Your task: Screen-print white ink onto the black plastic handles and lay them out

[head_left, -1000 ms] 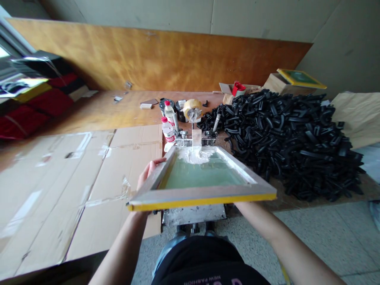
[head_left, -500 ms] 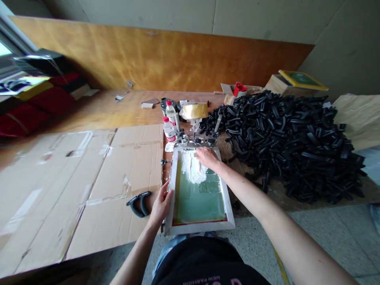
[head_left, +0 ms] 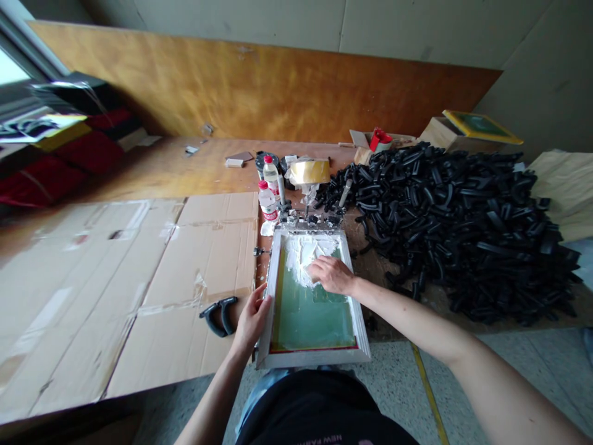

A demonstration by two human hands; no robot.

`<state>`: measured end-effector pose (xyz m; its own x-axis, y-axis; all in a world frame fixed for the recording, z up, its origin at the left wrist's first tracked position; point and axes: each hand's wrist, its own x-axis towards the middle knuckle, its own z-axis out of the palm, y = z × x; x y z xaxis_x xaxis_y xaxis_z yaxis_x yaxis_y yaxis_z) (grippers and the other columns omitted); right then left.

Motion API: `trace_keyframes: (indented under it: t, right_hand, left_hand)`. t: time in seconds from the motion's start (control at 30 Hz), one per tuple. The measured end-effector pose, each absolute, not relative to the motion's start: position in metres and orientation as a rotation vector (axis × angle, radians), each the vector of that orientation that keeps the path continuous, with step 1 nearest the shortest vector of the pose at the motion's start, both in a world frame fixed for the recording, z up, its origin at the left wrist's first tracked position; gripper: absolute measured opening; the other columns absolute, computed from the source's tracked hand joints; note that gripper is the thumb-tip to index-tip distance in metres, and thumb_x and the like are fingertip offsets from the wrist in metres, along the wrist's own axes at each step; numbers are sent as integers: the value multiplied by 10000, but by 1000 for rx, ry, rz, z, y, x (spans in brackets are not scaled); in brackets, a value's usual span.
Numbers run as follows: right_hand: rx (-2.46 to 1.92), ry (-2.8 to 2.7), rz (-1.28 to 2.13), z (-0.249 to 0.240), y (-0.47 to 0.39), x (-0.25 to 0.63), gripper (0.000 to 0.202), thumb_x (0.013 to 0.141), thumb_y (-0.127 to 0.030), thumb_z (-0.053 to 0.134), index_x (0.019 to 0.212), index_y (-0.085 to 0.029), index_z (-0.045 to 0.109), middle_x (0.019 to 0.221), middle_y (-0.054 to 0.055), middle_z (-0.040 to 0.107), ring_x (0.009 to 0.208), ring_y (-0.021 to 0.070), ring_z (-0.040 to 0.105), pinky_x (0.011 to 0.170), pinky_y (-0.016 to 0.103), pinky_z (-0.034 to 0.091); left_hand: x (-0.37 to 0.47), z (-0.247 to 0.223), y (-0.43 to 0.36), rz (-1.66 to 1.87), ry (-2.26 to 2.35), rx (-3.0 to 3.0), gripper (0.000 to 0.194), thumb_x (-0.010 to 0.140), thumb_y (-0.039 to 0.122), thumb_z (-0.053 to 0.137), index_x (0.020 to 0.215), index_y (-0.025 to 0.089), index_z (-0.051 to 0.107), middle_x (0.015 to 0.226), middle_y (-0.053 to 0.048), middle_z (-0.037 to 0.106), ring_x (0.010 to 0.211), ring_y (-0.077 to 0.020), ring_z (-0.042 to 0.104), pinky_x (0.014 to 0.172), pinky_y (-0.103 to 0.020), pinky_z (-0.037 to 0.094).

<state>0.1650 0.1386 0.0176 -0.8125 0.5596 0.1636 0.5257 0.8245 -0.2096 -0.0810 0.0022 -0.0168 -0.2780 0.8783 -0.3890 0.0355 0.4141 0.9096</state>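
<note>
Touching left hand [head_left: 252, 319], screen [head_left: 315, 324] beneath right hand [head_left: 333, 275]

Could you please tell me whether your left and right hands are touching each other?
Apart: the head view shows the green screen between the left hand and right hand.

Scraper [head_left: 313, 272] in right fingers [head_left: 320, 264], over screen frame [head_left: 315, 356]. From there: bottles [head_left: 269, 207] ahead-left, tape roll [head_left: 310, 172] ahead, parts pile [head_left: 454, 241] right. Left fingers [head_left: 256, 296] at frame's left edge; loose parts [head_left: 226, 316] left, on cardboard [head_left: 171, 346].
</note>
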Motion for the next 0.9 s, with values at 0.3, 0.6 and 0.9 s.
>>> trace_keyframes:
  t: [0.3, 0.6, 0.9]
  right_hand:
    - [-1280, -2461, 233, 51, 207, 154, 548, 828, -312, 719, 1344, -315, 536, 1082, 31, 691, 900, 211, 643, 775, 295, 470]
    - [-1844, -1943, 412, 19, 207, 246, 198, 899, -292, 549, 1006, -168, 661, 860, 73, 699, 834, 236, 643, 792, 360, 492]
    - [-1322, -2484, 405, -15, 110, 164, 174, 867, -312, 687, 1003, -203, 692, 1013, 71, 662, 1010, 217, 567, 913, 369, 424]
  left_hand:
    - [-86, 26, 2, 1028, 1586, 794, 721, 736, 644, 670, 1320, 229, 589, 894, -41, 722, 740, -188, 639, 603, -241, 478]
    - [-81, 101, 70, 1536, 1218, 822, 597, 786, 675, 581, 1154, 212, 660, 1082, -63, 704, 890, -198, 665, 748, -293, 538]
    - [-14, 51, 36, 1115, 1247, 469, 526, 837, 558, 616, 1205, 185, 573, 1090, -121, 713, 884, -216, 699, 670, -304, 560]
